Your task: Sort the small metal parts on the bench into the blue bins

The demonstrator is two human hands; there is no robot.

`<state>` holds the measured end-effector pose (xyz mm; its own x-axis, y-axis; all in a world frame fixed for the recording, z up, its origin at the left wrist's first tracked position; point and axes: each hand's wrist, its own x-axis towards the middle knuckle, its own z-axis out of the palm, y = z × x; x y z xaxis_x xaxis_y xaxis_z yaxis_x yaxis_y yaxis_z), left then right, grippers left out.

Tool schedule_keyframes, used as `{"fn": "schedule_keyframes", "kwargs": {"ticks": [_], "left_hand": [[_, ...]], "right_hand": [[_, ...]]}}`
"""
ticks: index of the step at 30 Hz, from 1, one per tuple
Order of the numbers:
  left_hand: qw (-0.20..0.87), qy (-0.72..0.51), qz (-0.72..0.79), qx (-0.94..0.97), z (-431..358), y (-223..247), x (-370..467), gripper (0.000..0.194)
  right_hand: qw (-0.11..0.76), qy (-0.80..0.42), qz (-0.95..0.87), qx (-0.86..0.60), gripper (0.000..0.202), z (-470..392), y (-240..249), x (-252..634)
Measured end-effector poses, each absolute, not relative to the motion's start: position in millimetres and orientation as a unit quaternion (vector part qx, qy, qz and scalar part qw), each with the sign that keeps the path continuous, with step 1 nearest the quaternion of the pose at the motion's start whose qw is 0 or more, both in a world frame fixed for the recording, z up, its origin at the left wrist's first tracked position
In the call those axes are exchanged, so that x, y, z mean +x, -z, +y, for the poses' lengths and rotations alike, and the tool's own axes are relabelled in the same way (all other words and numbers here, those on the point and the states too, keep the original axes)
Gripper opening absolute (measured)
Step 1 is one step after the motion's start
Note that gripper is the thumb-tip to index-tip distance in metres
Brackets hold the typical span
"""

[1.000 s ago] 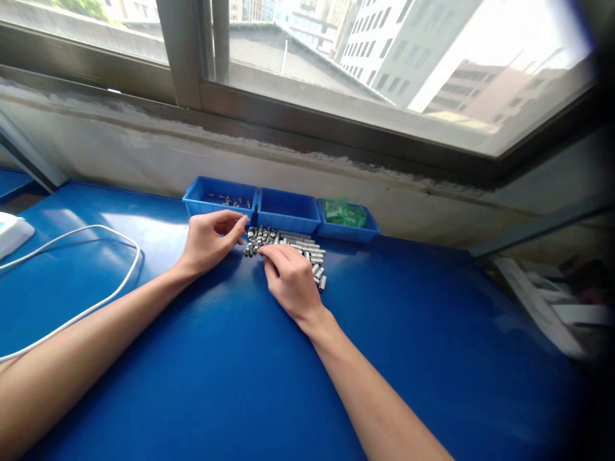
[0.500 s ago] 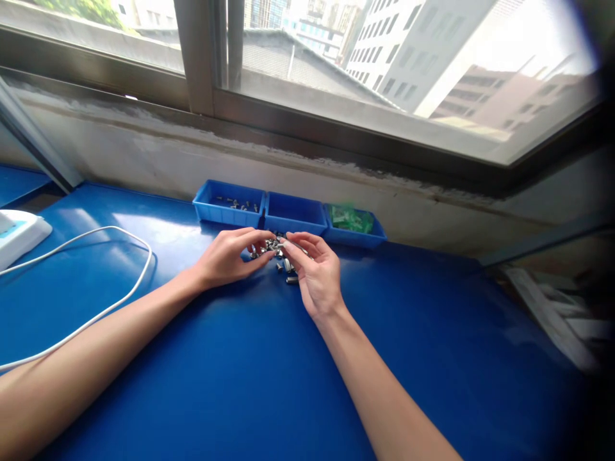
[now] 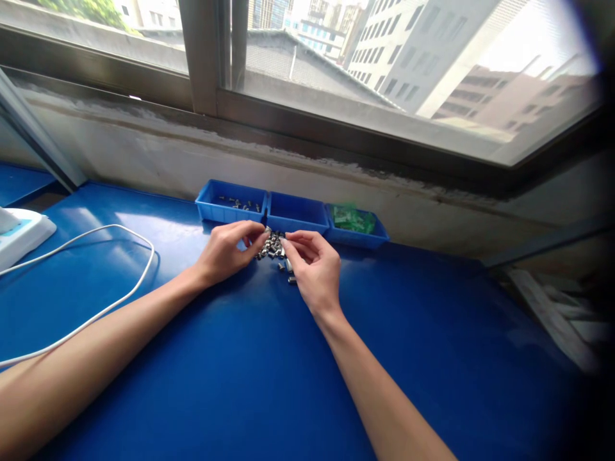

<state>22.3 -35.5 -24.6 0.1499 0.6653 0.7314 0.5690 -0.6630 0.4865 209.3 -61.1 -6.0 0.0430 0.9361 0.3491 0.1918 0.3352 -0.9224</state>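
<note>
A small pile of metal screws and fittings [image 3: 273, 246] lies on the blue table, in front of three blue bins. At the pile's left edge my left hand [image 3: 230, 251] is closed, thumb against fingertips, on something too small to make out. My right hand [image 3: 314, 269] is at the pile's right side, its thumb and index finger pinched together; what they hold is too small to name. Two loose dark pieces, one of them a short cylinder [image 3: 292, 280], lie just below the pile, beside my right hand.
The left bin [image 3: 230, 213] holds several small screws, the middle bin [image 3: 298, 226] shows a bare inside, and the right bin [image 3: 358, 239] holds green packets. A white cable [image 3: 152, 246] loops across the left of the table from a white power strip [image 3: 29, 235]. A window stands behind.
My left hand has gone from spread finger and thumb over the pile to a pinch at its upper left, showing more of the pile. My right hand has barely moved.
</note>
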Motion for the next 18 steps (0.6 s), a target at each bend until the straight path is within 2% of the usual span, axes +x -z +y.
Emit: {"fn": "schedule_keyframes", "kwargs": {"ticks": [4, 8, 13, 18], "left_hand": [[0.206, -0.617, 0.504, 0.568, -26.7, 20.8, 16.0, 0.031], [0.275, -0.647, 0.511, 0.495, -20.5, 21.0, 12.2, 0.035], [0.298, -0.648, 0.503, 0.488, -17.3, 26.7, 11.0, 0.032], [0.276, -0.621, 0.500, 0.537, -19.0, 27.0, 12.5, 0.032]], "right_hand": [[0.383, -0.088, -0.798, -0.457, 0.006, -67.3, -0.7, 222.5], [0.256, -0.001, -0.867, -0.428, 0.008, -73.3, -2.4, 227.9], [0.206, 0.018, -0.889, -0.408, 0.009, -72.9, 0.6, 227.7], [0.222, 0.003, -0.890, -0.397, 0.015, -69.1, 5.4, 228.6]]}}
